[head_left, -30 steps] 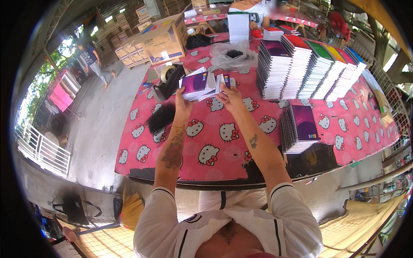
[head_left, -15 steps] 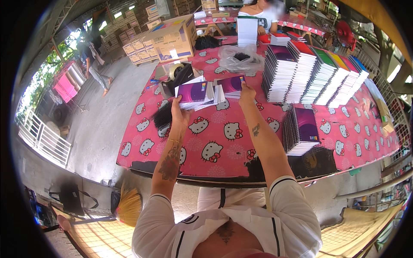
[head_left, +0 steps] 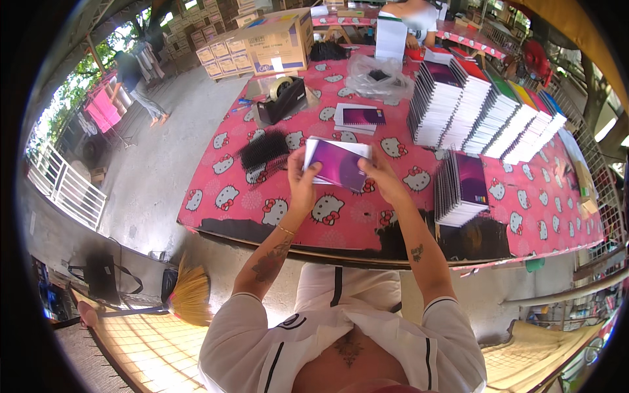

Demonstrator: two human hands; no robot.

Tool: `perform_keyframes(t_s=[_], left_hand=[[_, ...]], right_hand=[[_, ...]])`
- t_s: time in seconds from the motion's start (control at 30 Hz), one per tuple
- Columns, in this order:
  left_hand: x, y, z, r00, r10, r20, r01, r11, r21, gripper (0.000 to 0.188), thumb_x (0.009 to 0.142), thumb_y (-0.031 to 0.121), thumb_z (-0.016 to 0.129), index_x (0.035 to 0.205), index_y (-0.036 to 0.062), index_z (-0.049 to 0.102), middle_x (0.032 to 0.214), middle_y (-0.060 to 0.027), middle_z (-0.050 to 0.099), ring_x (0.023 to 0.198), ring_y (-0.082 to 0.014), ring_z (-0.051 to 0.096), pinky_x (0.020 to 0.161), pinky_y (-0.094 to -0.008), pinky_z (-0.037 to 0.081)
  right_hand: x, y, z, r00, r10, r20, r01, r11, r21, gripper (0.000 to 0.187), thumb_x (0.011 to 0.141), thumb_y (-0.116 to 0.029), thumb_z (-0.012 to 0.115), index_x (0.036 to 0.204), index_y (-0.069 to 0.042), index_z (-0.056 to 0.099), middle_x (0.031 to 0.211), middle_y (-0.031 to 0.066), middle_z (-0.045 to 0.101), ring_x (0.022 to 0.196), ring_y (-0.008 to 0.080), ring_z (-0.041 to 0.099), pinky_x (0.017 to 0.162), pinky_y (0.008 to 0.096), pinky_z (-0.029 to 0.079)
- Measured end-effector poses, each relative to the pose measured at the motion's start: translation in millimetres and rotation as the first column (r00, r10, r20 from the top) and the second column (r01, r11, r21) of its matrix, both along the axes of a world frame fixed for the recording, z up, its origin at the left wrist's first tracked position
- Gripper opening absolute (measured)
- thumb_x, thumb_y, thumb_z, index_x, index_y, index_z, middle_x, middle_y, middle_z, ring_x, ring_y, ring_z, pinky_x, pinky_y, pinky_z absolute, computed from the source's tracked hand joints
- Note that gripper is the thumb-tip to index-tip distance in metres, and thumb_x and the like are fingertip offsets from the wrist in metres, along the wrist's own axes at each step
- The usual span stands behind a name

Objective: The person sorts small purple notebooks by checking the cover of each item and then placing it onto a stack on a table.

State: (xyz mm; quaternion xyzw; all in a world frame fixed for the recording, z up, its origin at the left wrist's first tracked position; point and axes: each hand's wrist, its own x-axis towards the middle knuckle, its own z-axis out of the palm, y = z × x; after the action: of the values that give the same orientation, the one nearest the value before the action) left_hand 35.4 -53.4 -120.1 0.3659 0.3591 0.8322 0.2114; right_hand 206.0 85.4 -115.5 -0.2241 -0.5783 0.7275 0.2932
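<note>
In front of me, a small stack of purple-covered notebooks [head_left: 337, 164] with white sheets jutting out behind is held between both hands over the table. My left hand [head_left: 303, 180] closes on its left edge, thumb on the cover. On the opposite edge my right hand [head_left: 385, 178] grips it the same way. Just beyond lies another purple notebook [head_left: 364, 116] on white sheets, untouched. A heap of black wire spirals [head_left: 264, 154] sits left of my hands. Right of them stands a pile of purple spiral notebooks [head_left: 469, 182].
A pink patterned cloth [head_left: 354, 223] covers the table. Tall notebook stacks [head_left: 436, 105] in several colours line its right side. A black tape dispenser [head_left: 285, 101] and a clear plastic bag [head_left: 377, 77] lie farther back. Behind the table are a large carton [head_left: 278, 42] and a seated person [head_left: 419, 19].
My left hand has drawn its notebooks nearer and my right hand has joined it on them. The right hand has let go of the other purple notebook, which lies on the table.
</note>
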Motion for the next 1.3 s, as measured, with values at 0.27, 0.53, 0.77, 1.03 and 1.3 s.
perform_keyframes(t_s=[0.27,0.53,0.77,1.03,1.3], left_hand=[[7,-36,-4,0.784,-0.474,-0.401,0.258,0.836,-0.484,0.115,0.072,-0.012,0.072,0.161,0.0143,0.004,0.151,-0.0117,0.036,0.13,-0.0208,0.046,0.103,-0.0302,0.044],[38,-41,-22,0.892,-0.433,-0.126,0.338,0.827,-0.45,0.108,0.078,-0.014,0.067,0.162,0.0161,0.006,0.145,-0.0083,0.039,0.12,-0.0165,0.049,0.093,-0.0288,0.048],[31,-37,-34,0.848,-0.358,-0.391,0.15,0.87,-0.47,0.094,0.072,-0.008,0.075,0.151,0.0065,0.026,0.137,-0.0121,0.046,0.128,-0.0217,0.046,0.102,-0.0343,0.044],[22,-37,-28,0.832,-0.434,-0.345,0.178,0.798,-0.576,0.107,0.076,-0.007,0.077,0.159,0.0106,0.012,0.145,-0.0109,0.045,0.119,-0.0163,0.051,0.08,-0.0284,0.053],[44,-39,61,0.261,-0.094,-0.961,-0.414,0.888,-0.199,0.098,0.084,0.031,0.077,0.153,-0.0078,0.02,0.152,-0.0286,0.037,0.141,-0.0396,0.039,0.114,-0.0494,0.033]], right_hand=[[59,-24,-19,1.0,0.026,0.008,-0.027,0.892,0.452,0.122,0.063,-0.01,0.094,0.157,-0.008,0.016,0.145,0.013,0.044,0.133,0.0255,0.045,0.112,0.0391,0.037],[59,-34,-34,0.998,0.05,0.037,-0.06,0.931,0.361,0.127,0.066,-0.018,0.094,0.159,-0.005,0.009,0.146,0.0152,0.043,0.137,0.0269,0.042,0.114,0.0386,0.033],[61,-45,-17,1.0,0.014,-0.008,-0.012,0.965,0.261,0.116,0.073,-0.011,0.088,0.159,-0.005,0.01,0.148,0.0128,0.042,0.137,0.0237,0.04,0.113,0.0371,0.035],[64,-44,-31,0.927,-0.129,0.353,-0.14,0.753,0.643,0.127,0.07,-0.04,0.087,0.156,0.004,0.004,0.15,0.0216,0.043,0.14,0.035,0.042,0.121,0.0512,0.014],[66,-32,-44,0.934,-0.098,0.343,-0.144,0.776,0.614,0.124,0.076,-0.041,0.081,0.156,0.004,-0.002,0.153,0.0217,0.04,0.145,0.0351,0.036,0.12,0.059,0.01]])
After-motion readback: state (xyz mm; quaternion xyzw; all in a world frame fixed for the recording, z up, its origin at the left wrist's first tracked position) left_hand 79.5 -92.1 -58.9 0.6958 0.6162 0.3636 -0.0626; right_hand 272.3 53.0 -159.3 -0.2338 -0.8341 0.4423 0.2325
